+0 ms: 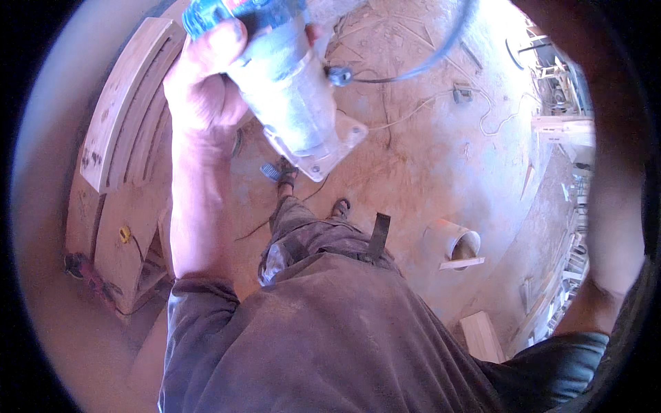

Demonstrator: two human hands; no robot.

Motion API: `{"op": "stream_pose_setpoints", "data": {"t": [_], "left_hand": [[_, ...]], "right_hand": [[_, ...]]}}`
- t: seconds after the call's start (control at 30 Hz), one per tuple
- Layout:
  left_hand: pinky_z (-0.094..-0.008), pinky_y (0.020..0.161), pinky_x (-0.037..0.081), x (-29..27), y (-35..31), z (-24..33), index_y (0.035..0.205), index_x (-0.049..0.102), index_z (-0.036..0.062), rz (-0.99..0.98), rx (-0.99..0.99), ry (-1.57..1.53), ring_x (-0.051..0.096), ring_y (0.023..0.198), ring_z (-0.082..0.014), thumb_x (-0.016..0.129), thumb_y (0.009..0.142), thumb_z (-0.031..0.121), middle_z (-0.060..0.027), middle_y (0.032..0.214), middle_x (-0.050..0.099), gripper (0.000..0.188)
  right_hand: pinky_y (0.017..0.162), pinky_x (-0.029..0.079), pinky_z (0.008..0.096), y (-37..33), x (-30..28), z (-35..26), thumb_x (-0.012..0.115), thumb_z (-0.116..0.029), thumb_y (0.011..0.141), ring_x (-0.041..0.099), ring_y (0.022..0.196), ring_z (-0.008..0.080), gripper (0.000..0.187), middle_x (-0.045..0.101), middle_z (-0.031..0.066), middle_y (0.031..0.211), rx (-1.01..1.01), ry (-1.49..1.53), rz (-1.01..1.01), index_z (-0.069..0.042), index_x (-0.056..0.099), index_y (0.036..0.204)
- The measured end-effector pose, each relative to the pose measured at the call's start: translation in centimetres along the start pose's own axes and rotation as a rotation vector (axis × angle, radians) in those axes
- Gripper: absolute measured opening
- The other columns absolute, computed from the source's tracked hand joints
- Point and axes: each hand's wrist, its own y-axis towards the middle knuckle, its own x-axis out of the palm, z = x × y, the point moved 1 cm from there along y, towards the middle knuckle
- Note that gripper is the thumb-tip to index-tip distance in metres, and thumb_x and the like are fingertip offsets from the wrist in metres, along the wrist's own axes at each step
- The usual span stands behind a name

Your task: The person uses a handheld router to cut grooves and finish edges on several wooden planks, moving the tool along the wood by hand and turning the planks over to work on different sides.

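My left hand [206,76] is raised and wrapped round a trim router [289,96] near the top of the view. The router has a blue motor housing, a pale, dusty body and a flat base plate with screw holes, tilted downward. A small clamp knob sticks out on its right side, and a blurred blue cord arcs beside it to the top edge. My right forearm [616,172] rises along the right rim, dark and blurred. The right hand itself does not show.
Grooved, curved wooden pieces [127,103] stand at the left, above a yellow item [125,234] with a cord and a dark reddish tool [86,267]. A pale bucket [454,237] lies on the dusty floor [413,179]. Cords trail across it; stacked timber [568,275] lines the right.
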Motion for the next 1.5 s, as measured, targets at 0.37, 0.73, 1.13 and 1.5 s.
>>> {"op": "stream_pose_setpoints", "data": {"t": [0.37,0.73,1.13,1.5], "left_hand": [[-0.0422,0.082,0.057,14.0,-12.1,-0.6,0.155,0.029,-0.0001,-0.057,0.104,0.178,0.061,0.101,-0.0332,0.087,0.066,0.049,-0.0281,0.136,0.046,0.118],[-0.0338,0.075,0.052,17.0,-26.7,6.9,0.156,0.029,0.0085,0.108,0.207,0.420,0.059,0.089,-0.0224,0.096,0.054,0.055,-0.0155,0.129,0.041,0.132],[-0.0425,0.084,0.054,18.5,-33.3,-3.1,0.154,0.039,0.0091,0.578,0.118,0.430,0.063,0.098,-0.0339,0.086,0.067,0.039,-0.0255,0.135,0.052,0.103],[-0.0489,0.088,0.058,22.4,-20.8,-12.4,0.148,0.047,0.0104,0.655,0.109,0.343,0.065,0.106,-0.0385,0.083,0.074,0.036,-0.0250,0.139,0.054,0.086]], "right_hand": [[0.104,0.049,0.0342,-0.4,14.8,13.4,0.055,0.001,0.088,0.066,0.114,0.0235,0.040,0.069,0.0107,0.127,-0.253,0.292,0.128,-0.007,0.068,0.125],[0.075,0.054,0.0434,-15.2,33.6,27.0,0.067,-0.034,0.090,0.070,0.081,0.0300,0.032,0.072,0.0169,0.089,0.222,0.049,-0.466,-0.007,0.074,0.105],[0.081,0.053,0.0460,-8.9,7.1,43.0,0.065,-0.024,0.094,0.069,0.096,0.0406,0.019,0.071,0.0223,0.097,0.324,-0.332,0.310,-0.010,0.068,0.106],[0.083,0.053,0.0397,0.7,-15.4,43.2,0.050,0.002,0.088,0.071,0.095,0.0329,0.023,0.072,0.0195,0.091,-0.150,-0.350,0.727,-0.007,0.071,0.094]]}}
